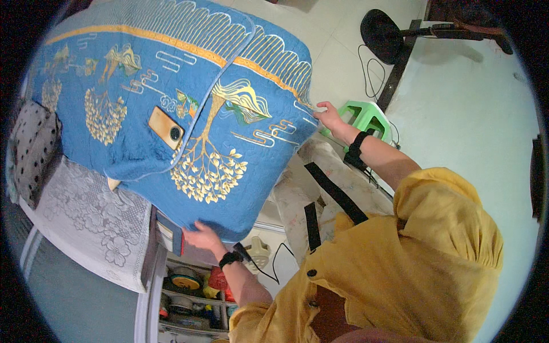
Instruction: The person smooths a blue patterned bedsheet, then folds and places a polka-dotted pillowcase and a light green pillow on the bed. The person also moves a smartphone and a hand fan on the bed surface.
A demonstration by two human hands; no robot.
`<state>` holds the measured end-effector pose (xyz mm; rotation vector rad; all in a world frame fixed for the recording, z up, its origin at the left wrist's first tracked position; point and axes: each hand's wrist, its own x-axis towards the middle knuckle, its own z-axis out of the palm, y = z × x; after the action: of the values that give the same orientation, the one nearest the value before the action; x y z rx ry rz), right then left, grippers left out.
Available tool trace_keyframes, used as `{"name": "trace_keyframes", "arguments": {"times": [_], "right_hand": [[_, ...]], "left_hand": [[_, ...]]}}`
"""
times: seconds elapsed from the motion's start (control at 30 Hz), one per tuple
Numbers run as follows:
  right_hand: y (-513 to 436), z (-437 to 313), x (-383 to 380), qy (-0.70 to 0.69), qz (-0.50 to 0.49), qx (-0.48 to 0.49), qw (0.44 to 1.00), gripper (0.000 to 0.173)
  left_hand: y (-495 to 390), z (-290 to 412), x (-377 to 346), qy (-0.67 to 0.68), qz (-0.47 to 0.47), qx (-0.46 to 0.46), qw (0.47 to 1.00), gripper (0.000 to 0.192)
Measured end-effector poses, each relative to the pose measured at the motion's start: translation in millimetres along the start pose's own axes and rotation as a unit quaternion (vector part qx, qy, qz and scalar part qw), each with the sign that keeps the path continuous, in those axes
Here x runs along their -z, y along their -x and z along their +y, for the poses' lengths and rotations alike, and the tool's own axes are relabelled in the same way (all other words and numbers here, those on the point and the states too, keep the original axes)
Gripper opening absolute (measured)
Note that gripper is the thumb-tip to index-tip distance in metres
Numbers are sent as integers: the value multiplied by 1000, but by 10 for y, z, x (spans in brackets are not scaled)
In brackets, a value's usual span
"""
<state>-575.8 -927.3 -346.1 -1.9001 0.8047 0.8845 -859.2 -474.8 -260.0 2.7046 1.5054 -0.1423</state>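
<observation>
A blue quilted cover (150,85) with golden tree patterns and an orange band spreads before me, one piped edge folded across it. My right hand (328,116) pinches its edge at the right corner. My left hand (203,236) is at the near edge, thumb side against the cloth. Its fingertips reach beside a dark blue, red-edged book or box (171,233); whether they grip the cloth is unclear. A gold smartphone (166,127) with a round camera module lies back up on the cover, next to the piped fold. What supports the cover is hidden.
White lace cloth (98,218) drapes furniture at left, near a spotted grey cushion or cloth (32,150). Below are open shelves (195,296) with several items. A black cable (276,268) hangs near my left arm. A green plastic stool (364,113) stands behind my right hand.
</observation>
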Motion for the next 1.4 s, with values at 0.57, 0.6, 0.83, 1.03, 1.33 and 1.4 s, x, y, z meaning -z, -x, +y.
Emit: {"name": "trace_keyframes", "arguments": {"times": [0.57, 0.6, 0.83, 1.03, 1.33, 1.4], "right_hand": [[-876, -802, -168, 164, -50, 242, 955, 56], [-1024, -758, -62, 179, -7, 228, 957, 59], [-1917, -751, 233, 75, 33, 171, 982, 75], [-1965, -1025, 421, 226, 79, 176, 955, 42], [-2463, -991, 374, 278, 88, 60, 955, 35], [-2389, -1032, 309, 271, 125, 41, 954, 36]], "left_hand": [[-56, 4047, -780, 34, -87, -419, 903, 55], [-54, 4064, -806, 31, -76, -420, 904, 53], [-57, 4062, -936, 60, -28, -419, 906, 50], [-69, 4060, -907, 39, -38, -423, 905, 54], [-56, 4054, -929, 47, -47, -418, 906, 49], [-68, 4065, -920, 49, -51, -417, 906, 48]]}}
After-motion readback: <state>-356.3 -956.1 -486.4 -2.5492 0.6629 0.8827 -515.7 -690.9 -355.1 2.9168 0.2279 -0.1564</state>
